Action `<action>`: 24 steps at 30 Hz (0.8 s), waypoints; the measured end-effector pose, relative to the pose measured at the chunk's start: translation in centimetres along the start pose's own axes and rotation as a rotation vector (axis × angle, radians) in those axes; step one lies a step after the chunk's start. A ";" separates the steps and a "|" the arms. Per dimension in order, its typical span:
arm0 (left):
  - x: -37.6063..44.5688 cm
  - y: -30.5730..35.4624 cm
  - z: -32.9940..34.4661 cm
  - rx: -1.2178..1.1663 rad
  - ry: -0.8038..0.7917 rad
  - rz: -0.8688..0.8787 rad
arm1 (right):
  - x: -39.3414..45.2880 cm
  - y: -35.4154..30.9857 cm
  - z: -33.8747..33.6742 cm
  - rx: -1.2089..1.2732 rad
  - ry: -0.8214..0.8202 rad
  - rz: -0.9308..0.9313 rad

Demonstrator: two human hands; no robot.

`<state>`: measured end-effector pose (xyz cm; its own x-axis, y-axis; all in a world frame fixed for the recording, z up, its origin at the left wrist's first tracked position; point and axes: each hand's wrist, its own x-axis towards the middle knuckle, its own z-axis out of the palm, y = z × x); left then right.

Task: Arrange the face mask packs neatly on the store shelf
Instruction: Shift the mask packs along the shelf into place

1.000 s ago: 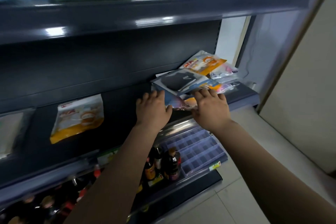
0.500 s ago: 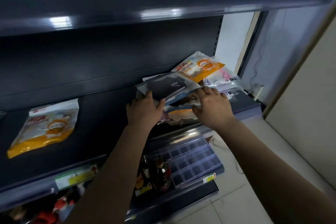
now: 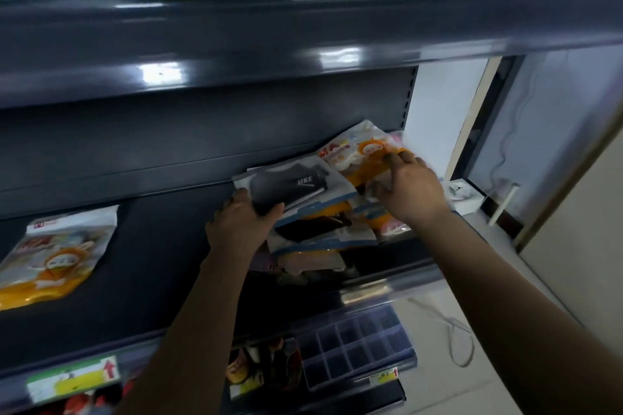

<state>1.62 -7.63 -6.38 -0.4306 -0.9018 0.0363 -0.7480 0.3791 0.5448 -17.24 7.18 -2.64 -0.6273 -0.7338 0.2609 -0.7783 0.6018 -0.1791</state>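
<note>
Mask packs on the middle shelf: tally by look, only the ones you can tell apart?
Orange cartoon packs: 2, one alone at left, one under the right hand at
Black-mask packs: 2, top one gripped by the left hand, another lower in the pile
Total: 4 distinct; more packs underneath are too overlapped to count.

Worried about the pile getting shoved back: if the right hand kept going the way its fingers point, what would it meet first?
Probably the orange cartoon mask pack, which the right hand already touches; behind it, the shelf's back panel. Depth unclear.
</note>
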 end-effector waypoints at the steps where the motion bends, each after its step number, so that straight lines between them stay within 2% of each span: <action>1: 0.1 0.1 0.1 -0.037 0.006 -0.006 | 0.7 0.5 0.0 -0.003 -0.003 -0.001; 8: 0.4 0.7 0.7 -0.349 0.100 -0.049 | 5.1 3.0 -0.1 0.013 -0.075 -0.038; 16: -0.4 2.6 1.7 -0.504 0.303 -0.065 | 7.8 5.5 0.9 0.217 -0.203 -0.030; 20: -1.3 3.3 1.9 -0.550 0.393 -0.067 | 8.9 6.1 1.1 0.435 -0.131 -0.005; 24: -2.6 3.7 2.0 -0.623 0.483 -0.044 | 9.6 6.0 0.6 0.559 -0.080 -0.066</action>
<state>-1.05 -3.50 -6.17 -0.0334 -0.9578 0.2856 -0.2767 0.2834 0.9182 -27.95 3.53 -1.76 -0.5596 -0.7991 0.2197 -0.6975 0.3109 -0.6456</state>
